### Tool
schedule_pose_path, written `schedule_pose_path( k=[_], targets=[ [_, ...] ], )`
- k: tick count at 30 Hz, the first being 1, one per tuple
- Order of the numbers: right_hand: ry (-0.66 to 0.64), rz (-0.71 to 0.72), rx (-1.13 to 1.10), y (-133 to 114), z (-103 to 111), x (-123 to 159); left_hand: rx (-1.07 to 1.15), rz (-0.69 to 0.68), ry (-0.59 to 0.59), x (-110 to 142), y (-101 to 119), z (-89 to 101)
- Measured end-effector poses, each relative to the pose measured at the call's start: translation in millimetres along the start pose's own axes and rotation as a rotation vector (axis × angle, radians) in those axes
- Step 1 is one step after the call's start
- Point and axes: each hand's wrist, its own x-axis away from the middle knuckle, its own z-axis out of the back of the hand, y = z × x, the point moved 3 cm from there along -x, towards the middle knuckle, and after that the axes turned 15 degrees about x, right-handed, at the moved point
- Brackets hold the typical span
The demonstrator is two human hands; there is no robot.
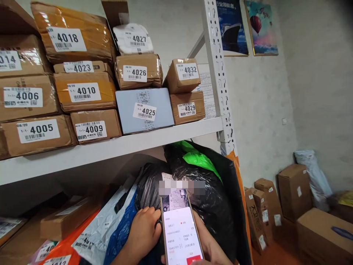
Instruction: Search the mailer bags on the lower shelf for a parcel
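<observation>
My right hand (208, 241) holds a smartphone (179, 230) upright, its thumb low on the lit screen near a red button. The phone's upper screen shows a camera picture of a label, with text fields below. Just left of the phone, my left hand (145, 232) has its fingers curled into the black plastic bag (150, 186); the fingertips are hidden. Part of a white label (167, 176) shows above the phone's top edge. A large black bag (215, 206) with a bright green piece (201, 160) bulges behind the phone.
A white metal shelf (138, 149) above my hands bears several numbered cartons, among them a pale blue box (143, 110). White (102, 224) and orange (79, 235) parcels lie on the lower level at left. Several cartons (293, 187) stand on the floor at right, beyond the shelf post (217, 73).
</observation>
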Motion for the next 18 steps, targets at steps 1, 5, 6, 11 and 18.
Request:
schedule_pose_path(
  k=[1,5,6,11,18],
  targets=[
    [0.005,-0.004,0.005,1,1,2,0.008,-0.003,0.004,0,-1,0.0],
    [0.038,-0.006,-0.007,0,2,9,0.006,-0.012,0.017,2,-1,0.2],
    [0.041,-0.013,0.002,0,2,9,0.004,-0.016,0.019,2,-1,0.6],
    [0.043,-0.015,0.001,-3,2,11,0.014,-0.018,0.005,2,2,1.8],
    [0.135,-0.021,-0.009,18,11,14,0.045,0.029,-0.012,5,8,7.7]
  ],
)
